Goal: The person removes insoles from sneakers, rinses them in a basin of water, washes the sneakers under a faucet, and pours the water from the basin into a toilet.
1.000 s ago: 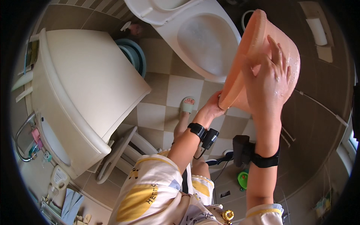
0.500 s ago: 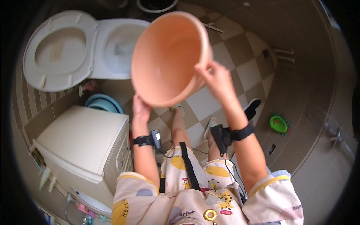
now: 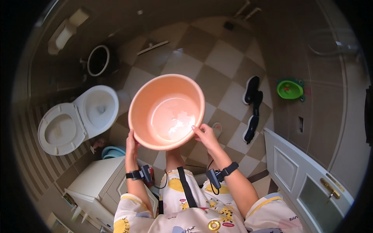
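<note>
The checked floor [image 3: 225, 54] spread under and around the basin [image 3: 166, 110], which was the thing being handled. To the right of the basin, and nearer to the person, there was a white door [image 3: 301, 180]; to the left and nearer was the cabinet [image 3: 93, 174]. The toilet [image 3: 79, 120], with its lid raised, was at the left of the basin and apart from it. The basin itself, peach in colour, was held up in front of the person, above the legs, with its mouth facing upward. On its bottom lay bright patches, and I could not tell whether they were thin water or only light. A dark bin [image 3: 98, 61] was beyond the basin on the left, and dark shoes [image 3: 251, 130] were on its right. The left hand [image 3: 132, 145] held the near left part of the basin's wall, though its grip was partly hidden. The right hand [image 3: 206, 136] was closed narrowly on the near right rim, with the thumb over the edge. In my judgement, the step in hand was the carrying of the basin with both hands. The next move seemed to call for an even grip and a level rim, because remaining water, if any, could spill.
</note>
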Tool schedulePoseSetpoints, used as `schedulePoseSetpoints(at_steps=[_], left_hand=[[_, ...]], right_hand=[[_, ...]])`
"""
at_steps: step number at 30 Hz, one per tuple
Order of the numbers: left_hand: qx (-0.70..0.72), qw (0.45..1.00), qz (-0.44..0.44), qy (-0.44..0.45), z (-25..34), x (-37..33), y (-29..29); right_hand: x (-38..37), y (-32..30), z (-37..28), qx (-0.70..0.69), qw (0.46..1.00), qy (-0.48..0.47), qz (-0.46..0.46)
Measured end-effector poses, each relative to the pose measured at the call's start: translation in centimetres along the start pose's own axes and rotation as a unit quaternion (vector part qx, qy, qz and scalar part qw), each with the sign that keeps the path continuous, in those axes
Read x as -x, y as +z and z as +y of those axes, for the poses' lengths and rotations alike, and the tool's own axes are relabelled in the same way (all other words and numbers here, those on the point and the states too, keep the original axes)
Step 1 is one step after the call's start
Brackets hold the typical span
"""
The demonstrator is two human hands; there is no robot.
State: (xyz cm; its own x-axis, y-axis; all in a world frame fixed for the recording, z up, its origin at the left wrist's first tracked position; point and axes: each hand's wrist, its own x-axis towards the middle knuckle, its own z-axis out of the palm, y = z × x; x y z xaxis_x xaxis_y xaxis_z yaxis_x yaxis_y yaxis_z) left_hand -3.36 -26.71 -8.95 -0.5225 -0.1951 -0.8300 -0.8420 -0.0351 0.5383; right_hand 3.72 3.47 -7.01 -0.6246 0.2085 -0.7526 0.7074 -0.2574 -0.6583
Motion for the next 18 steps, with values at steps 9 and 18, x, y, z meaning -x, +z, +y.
schedulePoseSetpoints(at_steps=[9, 18], left_hand=[[-0.244, 0.950, -0.191, -0.037, -1.6, 5.0, 23.8], [-0.355, 0.909, -0.201, 0.085, 0.7, 2.1, 28.0]], right_hand=[[2.7, -25.0, 0.5, -0.124, 0.983, 0.098, 0.091], [-1.4, -34.0, 4.9, -0.214, 0.947, 0.104, 0.217]])
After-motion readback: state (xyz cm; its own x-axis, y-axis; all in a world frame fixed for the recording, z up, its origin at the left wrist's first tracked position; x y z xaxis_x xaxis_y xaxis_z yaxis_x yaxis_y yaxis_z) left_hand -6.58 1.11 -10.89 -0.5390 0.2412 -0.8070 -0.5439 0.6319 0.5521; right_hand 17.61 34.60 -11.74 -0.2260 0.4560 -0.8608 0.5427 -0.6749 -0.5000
